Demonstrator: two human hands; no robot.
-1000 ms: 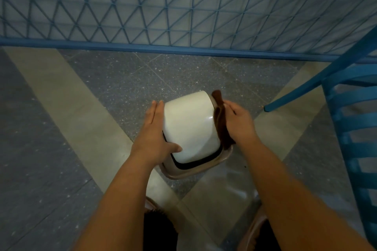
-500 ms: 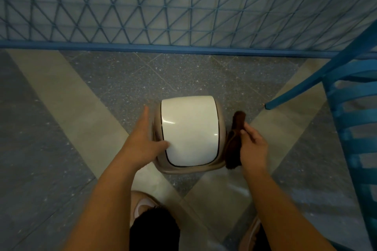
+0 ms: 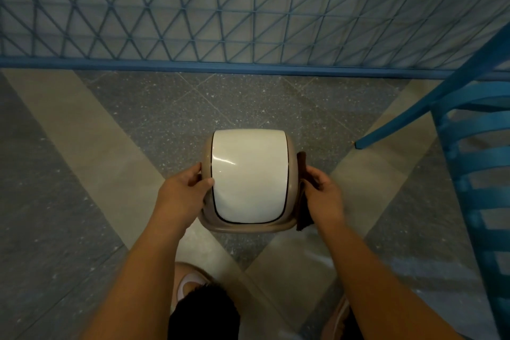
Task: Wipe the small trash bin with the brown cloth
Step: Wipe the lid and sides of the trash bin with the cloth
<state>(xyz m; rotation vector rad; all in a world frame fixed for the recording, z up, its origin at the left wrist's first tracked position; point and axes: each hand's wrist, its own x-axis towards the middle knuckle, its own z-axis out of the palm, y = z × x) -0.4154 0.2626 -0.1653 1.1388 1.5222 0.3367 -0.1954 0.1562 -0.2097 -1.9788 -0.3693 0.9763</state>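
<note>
From my feed, the small beige plastic trash bin (image 3: 249,225) with its glossy white domed swing lid (image 3: 249,175) stands upright on the grey speckled tile floor (image 3: 171,116), between both hands. My left hand (image 3: 183,193) takes a grip on the bin's left side, thumb curled onto the lid's edge. My right hand (image 3: 323,196) has its grip closed around the dark brown folded cloth (image 3: 303,201), pressing it flat against the bin's right side. A blue slatted chair (image 3: 474,174) stands to the right, and a blue lattice fence (image 3: 248,8) runs behind.
</note>
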